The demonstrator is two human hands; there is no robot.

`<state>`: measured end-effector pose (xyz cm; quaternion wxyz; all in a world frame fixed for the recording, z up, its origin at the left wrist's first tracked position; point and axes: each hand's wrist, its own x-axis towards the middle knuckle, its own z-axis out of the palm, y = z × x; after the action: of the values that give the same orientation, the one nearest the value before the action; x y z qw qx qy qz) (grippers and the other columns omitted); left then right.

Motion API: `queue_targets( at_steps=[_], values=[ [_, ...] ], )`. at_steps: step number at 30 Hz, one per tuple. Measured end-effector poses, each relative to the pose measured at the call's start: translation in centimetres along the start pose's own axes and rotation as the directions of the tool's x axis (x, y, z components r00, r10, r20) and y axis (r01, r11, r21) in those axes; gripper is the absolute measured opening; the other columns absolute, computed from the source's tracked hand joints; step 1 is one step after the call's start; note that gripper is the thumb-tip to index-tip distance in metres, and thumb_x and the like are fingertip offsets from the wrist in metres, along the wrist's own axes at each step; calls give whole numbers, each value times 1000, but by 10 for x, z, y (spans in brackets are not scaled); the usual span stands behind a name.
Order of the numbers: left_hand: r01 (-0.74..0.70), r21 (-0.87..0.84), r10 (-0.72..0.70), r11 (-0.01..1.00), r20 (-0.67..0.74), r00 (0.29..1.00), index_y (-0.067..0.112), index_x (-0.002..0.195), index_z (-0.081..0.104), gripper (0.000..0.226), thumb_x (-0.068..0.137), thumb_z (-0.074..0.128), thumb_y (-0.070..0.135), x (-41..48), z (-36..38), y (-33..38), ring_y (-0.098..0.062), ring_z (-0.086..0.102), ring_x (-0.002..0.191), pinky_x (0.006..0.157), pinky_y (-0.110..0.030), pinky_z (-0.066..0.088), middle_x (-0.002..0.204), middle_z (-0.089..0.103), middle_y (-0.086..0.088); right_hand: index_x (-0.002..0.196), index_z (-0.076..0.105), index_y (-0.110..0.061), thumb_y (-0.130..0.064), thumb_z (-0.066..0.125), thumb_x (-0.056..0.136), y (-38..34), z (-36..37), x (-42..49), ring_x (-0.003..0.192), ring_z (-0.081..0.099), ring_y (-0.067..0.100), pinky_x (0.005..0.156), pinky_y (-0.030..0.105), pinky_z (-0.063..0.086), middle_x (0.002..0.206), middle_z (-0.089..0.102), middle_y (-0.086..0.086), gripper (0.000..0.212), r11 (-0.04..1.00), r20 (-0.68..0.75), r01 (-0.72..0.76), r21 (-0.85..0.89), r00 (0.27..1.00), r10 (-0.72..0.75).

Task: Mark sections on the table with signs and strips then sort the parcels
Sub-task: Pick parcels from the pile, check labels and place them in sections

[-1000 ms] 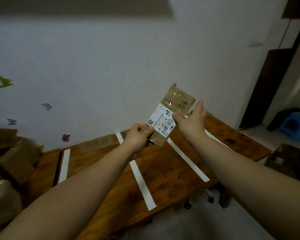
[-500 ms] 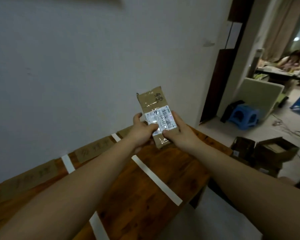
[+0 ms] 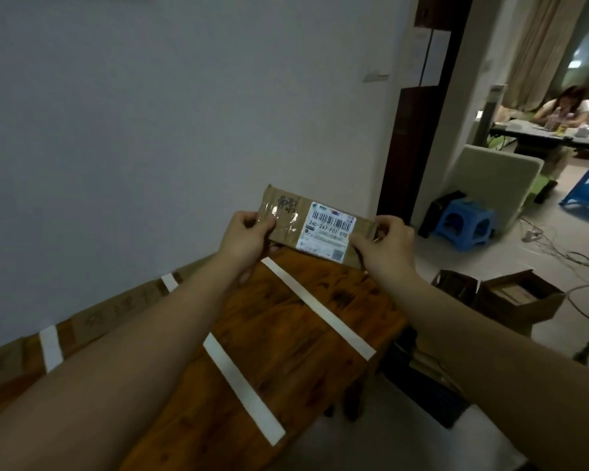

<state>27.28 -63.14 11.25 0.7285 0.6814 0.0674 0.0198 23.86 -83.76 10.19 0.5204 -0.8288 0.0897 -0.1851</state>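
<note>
Both hands grip one parcel (image 3: 317,229): left hand (image 3: 245,237) pinches its left end, right hand (image 3: 386,244) its right end. Held level above wooden table (image 3: 296,321), label (image 3: 327,231) facing up. White strips (image 3: 317,307) cross table below.

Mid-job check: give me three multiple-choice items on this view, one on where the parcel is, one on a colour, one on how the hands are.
1. Where is the flat brown cardboard parcel relative to the brown wooden table?
A) lying flat on it
B) held up in the air above its far end
C) under it

2. What colour are the paper strips laid across the table?
A) red
B) yellow
C) white

3. How is the parcel held?
A) left hand and right hand each grip one end
B) right hand alone
C) nobody holds it

Answers:
1 B: the parcel hangs clear of the wood.
2 C: the strips show white on the brown top.
3 A: fingers curl round both ends.
</note>
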Motion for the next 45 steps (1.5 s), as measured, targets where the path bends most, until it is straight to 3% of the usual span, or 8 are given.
queue_targets(
  at_steps=[5, 8, 12, 16, 24, 35, 41, 45],
  values=[
    [48, -71, -51, 996, -41, 998, 16, 120, 39, 28, 96, 52, 19, 11, 69, -20, -24, 63, 88, 62, -31, 55, 120, 55, -15, 113, 45, -25, -7, 67, 87, 36, -35, 49, 90, 59, 0, 57, 6, 45, 103, 58, -15, 39, 986, 211, 30, 164, 975, -65],
    [64, 166, -59, 984, -35, 998, 23, 130, 40, 36, 96, 51, 26, 19, 89, -28, -24, 57, 106, 72, -35, 53, 126, 52, -5, 109, 44, -29, -1, 67, 85, 48, -50, 78, 88, 56, -1, 54, 4, 43, 94, 53, -22, 44, 991, 278, 94, 99, 953, -119],
    [33, 345, -10, 938, -68, 998, 16, 133, 44, 39, 95, 54, 20, 36, 93, -39, -11, 54, 93, 64, -22, 45, 119, 54, 0, 139, 37, -26, -11, 67, 87, 64, -37, 114, 101, 48, 7, 83, 18, 45, 122, 41, -8, 61, 997, 211, 74, 24, 974, -78],
    [75, 357, -40, 931, -106, 994, 15, 135, 46, 44, 93, 57, 18, 68, 81, -56, -18, 56, 108, 74, -26, 50, 132, 54, -4, 141, 36, -22, -16, 63, 90, 77, 5, 150, 118, 51, 20, 99, 38, 48, 136, 46, 4, 58, 998, 254, 67, -7, 965, -63],
    [209, 349, -151, 913, -186, 971, 16, 136, 45, 45, 93, 57, 18, 155, 67, -111, -21, 54, 113, 93, -37, 49, 132, 54, -3, 140, 40, -12, -19, 62, 92, 119, 83, 221, 118, 46, 20, 97, 31, 40, 138, 43, 10, 53, 954, 447, 195, -226, 891, -76],
    [352, 321, -223, 879, -375, 900, 18, 135, 36, 43, 95, 52, 12, 241, 105, -168, -11, 49, 99, 60, -13, 40, 131, 52, -4, 136, 46, -17, -23, 60, 93, 194, 156, 322, 106, 52, 17, 85, 30, 52, 140, 42, 6, 46, 939, 666, 210, -272, 746, 26],
    [468, 328, -312, 820, -430, 848, 18, 136, 35, 41, 97, 48, 12, 275, 127, -195, -15, 48, 108, 64, -15, 43, 139, 47, -6, 142, 37, -23, -26, 57, 94, 228, 172, 365, 125, 45, 23, 99, 30, 38, 147, 35, 5, 53, 929, 781, 231, -290, 618, 90],
    [514, 340, -378, 787, -393, 838, 22, 143, 24, 53, 97, 44, 5, 285, 135, -199, -21, 51, 114, 89, -33, 51, 142, 44, -8, 143, 33, -23, -20, 57, 93, 238, 179, 383, 109, 47, 14, 79, 13, 40, 146, 33, 2, 55, 932, 820, 279, -231, 571, 32]
  ],
)
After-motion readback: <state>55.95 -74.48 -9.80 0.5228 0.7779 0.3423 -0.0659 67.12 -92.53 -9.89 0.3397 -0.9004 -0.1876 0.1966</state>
